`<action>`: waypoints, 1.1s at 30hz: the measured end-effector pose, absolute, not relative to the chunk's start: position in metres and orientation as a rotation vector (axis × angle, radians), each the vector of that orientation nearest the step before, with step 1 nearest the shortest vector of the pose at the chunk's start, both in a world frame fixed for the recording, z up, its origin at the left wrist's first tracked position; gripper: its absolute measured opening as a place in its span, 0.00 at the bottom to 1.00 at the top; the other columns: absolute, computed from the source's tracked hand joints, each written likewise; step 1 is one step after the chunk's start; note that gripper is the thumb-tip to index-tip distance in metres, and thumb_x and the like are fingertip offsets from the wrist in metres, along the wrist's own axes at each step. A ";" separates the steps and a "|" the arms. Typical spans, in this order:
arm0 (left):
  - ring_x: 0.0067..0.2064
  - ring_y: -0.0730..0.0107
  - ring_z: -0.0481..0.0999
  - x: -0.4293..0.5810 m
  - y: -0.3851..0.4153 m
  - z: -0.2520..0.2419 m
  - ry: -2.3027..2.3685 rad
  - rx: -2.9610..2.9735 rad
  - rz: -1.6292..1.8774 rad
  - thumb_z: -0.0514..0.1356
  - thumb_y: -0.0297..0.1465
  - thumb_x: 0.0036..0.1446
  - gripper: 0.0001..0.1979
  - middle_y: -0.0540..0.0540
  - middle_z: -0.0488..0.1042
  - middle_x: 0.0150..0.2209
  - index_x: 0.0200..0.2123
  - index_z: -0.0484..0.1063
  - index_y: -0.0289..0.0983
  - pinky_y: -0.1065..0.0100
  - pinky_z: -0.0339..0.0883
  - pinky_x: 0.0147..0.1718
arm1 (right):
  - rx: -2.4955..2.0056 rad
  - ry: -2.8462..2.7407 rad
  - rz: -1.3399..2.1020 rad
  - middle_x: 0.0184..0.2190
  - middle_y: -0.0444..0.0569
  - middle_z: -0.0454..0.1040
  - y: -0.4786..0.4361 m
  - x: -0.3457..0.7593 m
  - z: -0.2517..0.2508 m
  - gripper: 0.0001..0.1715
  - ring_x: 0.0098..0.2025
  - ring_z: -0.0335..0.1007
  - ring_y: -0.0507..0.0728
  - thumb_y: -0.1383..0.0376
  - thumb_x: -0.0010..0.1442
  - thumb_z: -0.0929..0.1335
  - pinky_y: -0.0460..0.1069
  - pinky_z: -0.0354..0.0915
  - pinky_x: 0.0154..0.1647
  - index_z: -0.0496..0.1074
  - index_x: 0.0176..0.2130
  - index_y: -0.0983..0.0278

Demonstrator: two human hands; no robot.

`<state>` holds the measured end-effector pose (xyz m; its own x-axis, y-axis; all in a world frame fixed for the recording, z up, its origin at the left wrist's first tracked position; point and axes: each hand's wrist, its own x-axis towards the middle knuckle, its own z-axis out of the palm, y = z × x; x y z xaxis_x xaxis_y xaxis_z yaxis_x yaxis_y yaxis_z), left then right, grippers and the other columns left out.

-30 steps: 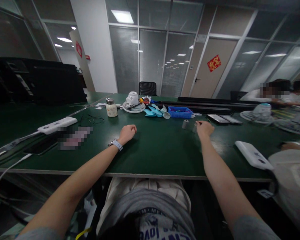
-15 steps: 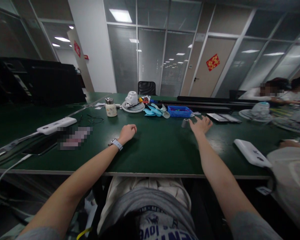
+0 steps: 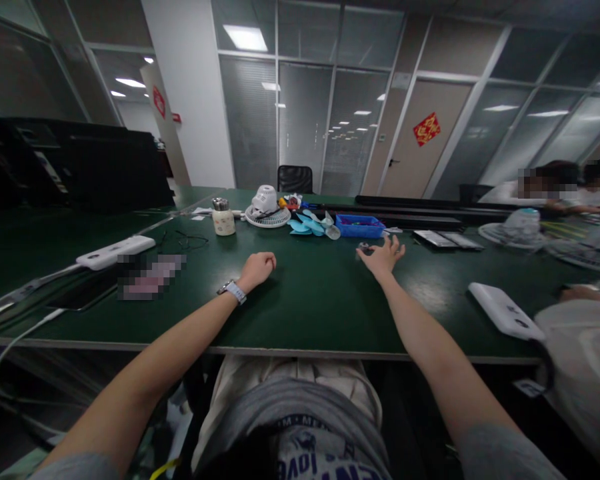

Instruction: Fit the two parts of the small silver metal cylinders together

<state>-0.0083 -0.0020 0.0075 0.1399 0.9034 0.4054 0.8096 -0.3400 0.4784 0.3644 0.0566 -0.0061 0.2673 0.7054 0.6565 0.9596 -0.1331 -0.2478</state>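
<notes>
1. In the head view, 12 o'clock points straight ahead. The right hand (image 3: pixel 383 257) is over the far part of the green table (image 3: pixel 305 300).
2. The silver can (image 3: pixel 364 247) is at 10 o'clock from the middle of that hand. It is right by the tip of the thumb (image 3: pixel 363 256), and the hand hides some of it.
3. The other fingers (image 3: pixel 397 244) are spread out and a bit bent. I cannot tell if the thumb and first finger pinch the can.
4. The blue tray (image 3: pixel 361 231) is near, at 11 o'clock from the right hand. The white box (image 3: pixel 505 313) is well apart, at 4 o'clock.
5. The left hand (image 3: pixel 259 270) rests on the table. Its fingers curl in to make a loose fist, and I see nothing in it. A watch (image 3: pixel 233 291) is on the wrist.
6. From the left hand, the jar (image 3: pixel 224 223) is at 11 o'clock, the fan (image 3: pixel 265 200) at 12, and the blue blades (image 3: pixel 307 225) between 1 and 2.
</notes>
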 end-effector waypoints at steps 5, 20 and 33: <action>0.36 0.66 0.76 0.003 -0.011 0.013 1.446 2.320 1.142 0.51 0.26 0.56 0.12 0.47 0.78 0.34 0.36 0.74 0.38 0.68 0.66 0.36 | -1.597 -1.783 -0.337 0.60 0.57 0.63 0.030 0.295 0.001 0.26 0.65 0.43 0.69 0.43 0.52 0.68 0.67 0.39 0.63 0.80 0.31 0.62; 0.43 0.64 0.79 0.020 -0.021 0.015 1.086 2.414 1.510 0.62 0.32 0.57 0.12 0.46 0.80 0.40 0.45 0.71 0.40 0.62 0.70 0.46 | -1.074 -2.139 -0.184 0.39 0.54 0.77 -0.012 0.205 0.001 0.18 0.46 0.69 0.62 0.54 0.54 0.71 0.56 0.57 0.52 0.73 0.39 0.64; 0.43 0.62 0.78 0.005 -0.013 0.017 1.272 2.445 1.429 0.62 0.32 0.56 0.08 0.48 0.80 0.35 0.39 0.69 0.40 0.62 0.68 0.44 | -1.188 -2.105 -0.038 0.36 0.50 0.76 -0.013 0.212 0.002 0.17 0.40 0.72 0.60 0.51 0.57 0.69 0.53 0.61 0.47 0.68 0.36 0.62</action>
